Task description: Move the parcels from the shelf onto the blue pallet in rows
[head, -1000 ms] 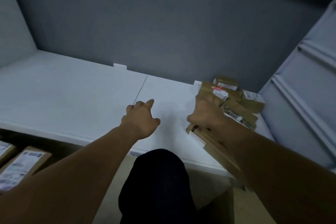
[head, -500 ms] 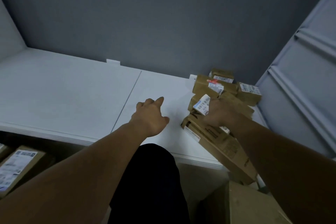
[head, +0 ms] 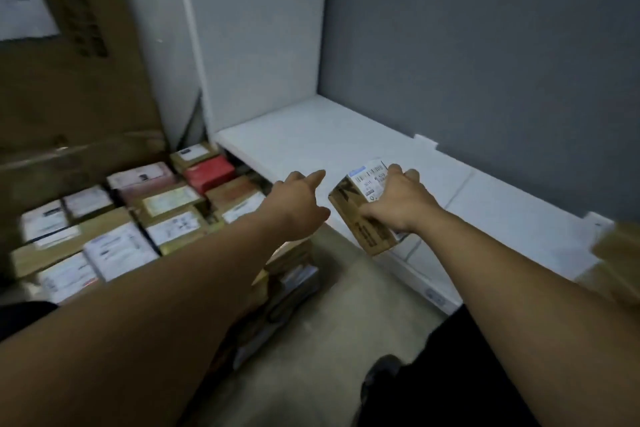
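One parcel [head: 360, 215] is held at the near edge of the shelf [head: 329, 139], with the fingers of the right hand [head: 398, 205] wrapped round it. The left hand [head: 298, 206] is empty, fingers loose. It's probably best swung left and set snug against the rows [head: 138, 215], label up.

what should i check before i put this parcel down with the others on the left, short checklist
1. Grip: right hand has its fingers curled round the brown parcel: ok.
2. Left hand free to help: open, holds nothing: ok.
3. Rows to follow: placed parcels lie side by side: ok.
4. Free spot for this one: near edge of the stack is hidden and blurred: cannot tell.
5. Blue pallet underneath: not visible: cannot tell.
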